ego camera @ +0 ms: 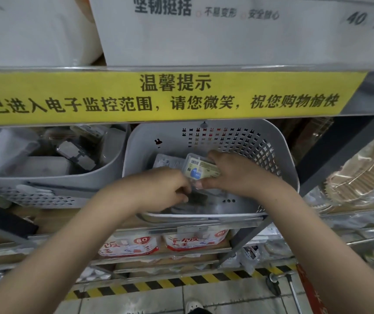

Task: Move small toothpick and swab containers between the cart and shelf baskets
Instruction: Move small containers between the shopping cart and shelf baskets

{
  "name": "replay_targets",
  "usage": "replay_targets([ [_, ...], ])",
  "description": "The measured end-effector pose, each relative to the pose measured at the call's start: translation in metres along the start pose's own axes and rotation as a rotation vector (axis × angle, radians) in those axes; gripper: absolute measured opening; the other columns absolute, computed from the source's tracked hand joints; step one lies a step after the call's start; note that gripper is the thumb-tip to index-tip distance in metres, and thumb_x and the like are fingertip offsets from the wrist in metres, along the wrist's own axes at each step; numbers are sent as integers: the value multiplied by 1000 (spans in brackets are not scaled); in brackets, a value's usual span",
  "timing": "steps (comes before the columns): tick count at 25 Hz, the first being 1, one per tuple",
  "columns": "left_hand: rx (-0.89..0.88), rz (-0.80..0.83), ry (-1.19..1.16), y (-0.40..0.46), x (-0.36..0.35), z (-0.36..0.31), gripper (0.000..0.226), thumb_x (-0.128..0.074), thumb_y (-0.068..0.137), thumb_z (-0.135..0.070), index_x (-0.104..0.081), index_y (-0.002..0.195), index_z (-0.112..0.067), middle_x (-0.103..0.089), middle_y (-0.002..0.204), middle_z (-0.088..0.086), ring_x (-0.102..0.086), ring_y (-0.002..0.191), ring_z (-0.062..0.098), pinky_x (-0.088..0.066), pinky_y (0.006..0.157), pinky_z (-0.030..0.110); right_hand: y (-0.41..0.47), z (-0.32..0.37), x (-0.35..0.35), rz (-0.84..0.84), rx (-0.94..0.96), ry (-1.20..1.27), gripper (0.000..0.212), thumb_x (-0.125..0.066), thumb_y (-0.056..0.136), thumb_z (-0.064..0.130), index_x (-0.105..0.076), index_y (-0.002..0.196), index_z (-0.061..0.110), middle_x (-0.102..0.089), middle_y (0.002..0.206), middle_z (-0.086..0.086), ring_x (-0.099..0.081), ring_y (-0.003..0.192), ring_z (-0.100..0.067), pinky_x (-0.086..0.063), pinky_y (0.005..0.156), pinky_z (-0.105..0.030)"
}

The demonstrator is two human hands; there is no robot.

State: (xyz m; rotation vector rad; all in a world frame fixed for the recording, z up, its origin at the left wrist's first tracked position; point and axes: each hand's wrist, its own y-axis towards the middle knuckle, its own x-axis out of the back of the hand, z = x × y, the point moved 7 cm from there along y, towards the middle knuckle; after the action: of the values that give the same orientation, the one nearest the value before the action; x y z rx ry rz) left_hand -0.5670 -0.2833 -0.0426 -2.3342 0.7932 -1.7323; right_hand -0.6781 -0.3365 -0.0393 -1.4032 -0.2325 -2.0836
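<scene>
Two bare hands, the left hand (163, 189) and the right hand (233, 171), reach into one of two pale perforated shelf baskets: the near basket (288, 175), directly below the single yellow notice strip (158, 96), and a second basket (52, 177) to its left. One clear labelled container (200, 169) shows in the near basket, with one flat clear pack (167, 160) just left of it. Two red-and-white packets, one (129, 245) and another (195, 240), sit on the shelf below that basket. One hazard-striped floor line (181, 283) runs beneath them.
</scene>
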Motion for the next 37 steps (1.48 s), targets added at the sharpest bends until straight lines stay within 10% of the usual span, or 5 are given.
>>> replay_targets([
  [4, -16, 233, 235, 31, -28, -1, 32, -54, 94, -17, -57, 126, -17, -61, 115, 2, -58, 99, 19, -48, 90, 34, 1, -9, 2, -57, -51, 102, 67, -69, 82, 42, -41, 133, 10, -56, 127, -9, -54, 111, -23, -37, 76, -24],
  [14, -181, 191, 716, 62, -51, -12, 36, -38, 100, -32, -54, 126, -12, -58, 123, 8, -55, 108, 22, -42, 90, 28, 2, -16, 17, -195, -107, 48, 66, -72, 81, 38, -40, 127, 4, -54, 125, -13, -52, 112, -27, -31, 72, -26],
  [31, -166, -56, 14, 0, 26, -14, 10, -66, 83, -14, -62, 91, -16, -61, 76, -3, -52, 66, 9, -39, 61, 28, -27, -23, 40, -329, -117, 138, 46, -74, 80, 21, -50, 118, 13, -60, 117, -4, -55, 102, -20, -39, 74, -27],
  [37, -187, -228, -268, -29, 52, 1, 16, -66, 81, -31, -65, 96, -24, -70, 90, -5, -64, 87, 15, -50, 84, 42, -88, -19, 65, -663, -125, 422, 30, -73, 79, 18, -51, 100, 22, -56, 96, 13, -52, 90, -4, -38, 65, -7],
])
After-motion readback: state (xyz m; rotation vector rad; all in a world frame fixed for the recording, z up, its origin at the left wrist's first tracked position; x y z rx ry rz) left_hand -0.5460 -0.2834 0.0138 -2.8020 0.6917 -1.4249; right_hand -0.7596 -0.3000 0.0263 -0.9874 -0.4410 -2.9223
